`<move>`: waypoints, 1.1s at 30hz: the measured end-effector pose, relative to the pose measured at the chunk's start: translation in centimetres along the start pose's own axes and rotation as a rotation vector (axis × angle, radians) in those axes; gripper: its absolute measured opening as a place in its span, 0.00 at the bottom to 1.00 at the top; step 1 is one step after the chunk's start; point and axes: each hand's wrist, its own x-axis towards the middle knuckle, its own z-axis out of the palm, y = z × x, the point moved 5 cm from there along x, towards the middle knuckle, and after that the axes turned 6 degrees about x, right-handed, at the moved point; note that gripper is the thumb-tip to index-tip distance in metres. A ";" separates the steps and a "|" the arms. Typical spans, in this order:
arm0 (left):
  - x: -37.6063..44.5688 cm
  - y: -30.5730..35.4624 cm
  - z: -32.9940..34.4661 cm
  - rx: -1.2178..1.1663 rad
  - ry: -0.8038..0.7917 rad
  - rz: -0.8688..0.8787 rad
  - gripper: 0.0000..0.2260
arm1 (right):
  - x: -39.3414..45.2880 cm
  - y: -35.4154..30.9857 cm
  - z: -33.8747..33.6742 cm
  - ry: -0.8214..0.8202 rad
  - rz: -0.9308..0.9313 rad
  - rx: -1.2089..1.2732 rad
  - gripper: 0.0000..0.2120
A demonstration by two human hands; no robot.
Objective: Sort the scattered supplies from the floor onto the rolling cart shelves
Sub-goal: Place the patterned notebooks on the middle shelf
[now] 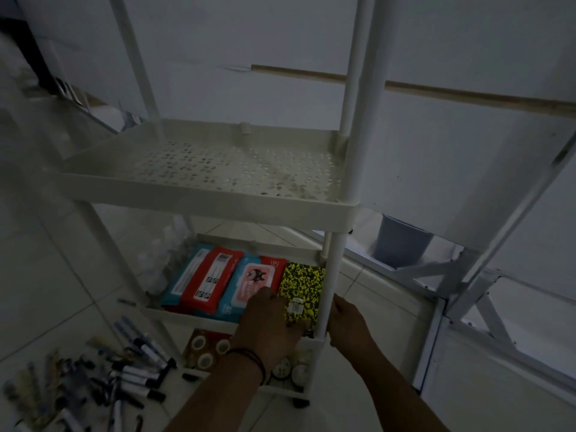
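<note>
A white rolling cart [199,191] stands before me; nothing lies on its perforated upper shelf. On the middle shelf lie red and blue wipe packs [208,279] and a yellow-and-black speckled notebook [304,282]. My left hand [268,322] rests on the notebook's near end, fingers closed over its edge. My right hand [347,319] grips the cart's front right post [330,275]. Tape rolls [205,347] lie on the bottom shelf. Markers and pens [131,372] are scattered on the floor at lower left.
Clear plastic bottles [162,260] stand at the left of the middle shelf. A white metal frame [467,275] and a blue bucket [402,241] are to the right. White floor tiles spread around the cart, with a wall behind it.
</note>
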 end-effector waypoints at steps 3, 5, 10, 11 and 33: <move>-0.4 0.0 0.4 0.045 0.033 0.011 0.18 | 0.2 0.2 -0.3 -0.027 0.065 0.005 0.27; -0.9 0.0 0.1 0.109 0.107 0.036 0.17 | 0.1 0.1 -0.3 -0.032 0.084 -0.015 0.25; -1.1 -0.5 -0.2 0.148 0.074 0.040 0.19 | -0.4 -0.3 -0.1 -0.016 0.106 0.010 0.22; -1.1 -0.6 -0.1 0.158 0.046 0.059 0.19 | -0.6 -0.6 0.0 -0.016 0.113 0.024 0.22; -18.5 -12.3 -10.5 -0.111 0.206 -0.355 0.09 | -11.2 0.6 2.5 0.268 0.176 0.111 0.07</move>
